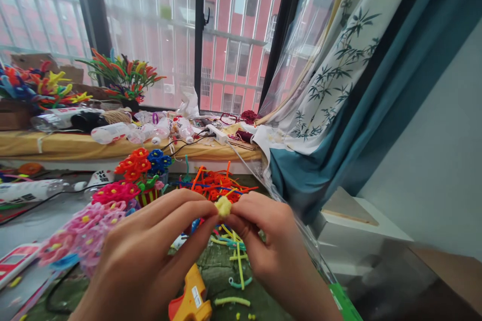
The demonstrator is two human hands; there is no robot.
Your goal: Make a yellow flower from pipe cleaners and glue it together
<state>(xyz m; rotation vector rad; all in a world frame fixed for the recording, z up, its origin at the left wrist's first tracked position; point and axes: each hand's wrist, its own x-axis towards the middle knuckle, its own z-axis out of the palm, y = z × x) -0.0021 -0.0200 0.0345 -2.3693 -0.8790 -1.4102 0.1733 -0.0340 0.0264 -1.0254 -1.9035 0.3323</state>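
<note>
Hands, two: left hand (150, 246) and right hand (271, 243), meeting at centre, thumb and fingertips of each pinching opposite sides of one item; outermost fingers hidden, their state cannot be told. Yellow fuzzy piece (223, 206), one, small, held up between the fingertips. Glue gun (191, 298), one, yellow and red, single white label, lying on the green surface (213, 257) below the hands. Yellow strip (232, 302), one, lying just right of the gun; further yellow strips (241, 267), several, overlapping, beyond it. Turquoise curl (241, 284), one, among them. Red-orange stems (216, 180), one tangled heap, too many to count, behind the hands. Flower clusters, four by colour, to the left: red cluster (132, 164), blue cluster (159, 161), magenta cluster (116, 191), pink cluster (88, 220). Striped pot (146, 195), one, partly covered. On the sill (64, 145): two bright arrangements (130, 77), one white power strip (217, 134), one dark-red yarn ball (249, 117), several plastic bottles (109, 133).
</note>
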